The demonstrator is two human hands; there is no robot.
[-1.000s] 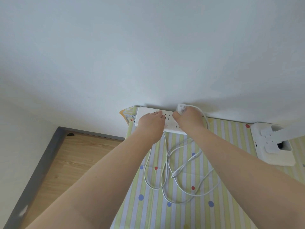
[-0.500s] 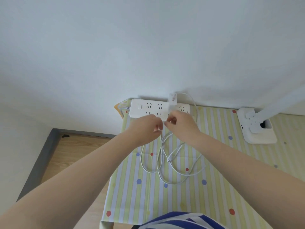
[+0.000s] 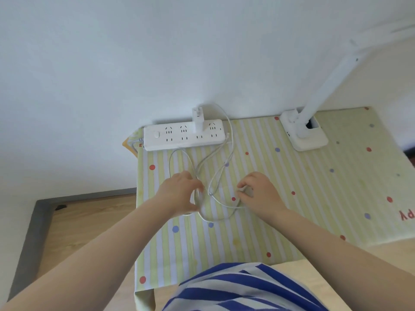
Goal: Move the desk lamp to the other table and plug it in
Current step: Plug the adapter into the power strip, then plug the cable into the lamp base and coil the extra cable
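A person's left hand (image 3: pixel 179 194) grips loops of white cord (image 3: pixel 215 176) at frame centre, while the right hand (image 3: pixel 260 191) pinches another strand. The plug (image 3: pixel 198 118) sits in the strip (image 3: pixel 184 134) (against the wall); the lamp (image 3: pixel 303 129) stands upper right on the striped cloth (image 3: pixel 292 198).

Both hands left the power strip (image 3: pixel 184 134) for the loose cord (image 3: pixel 215 176).
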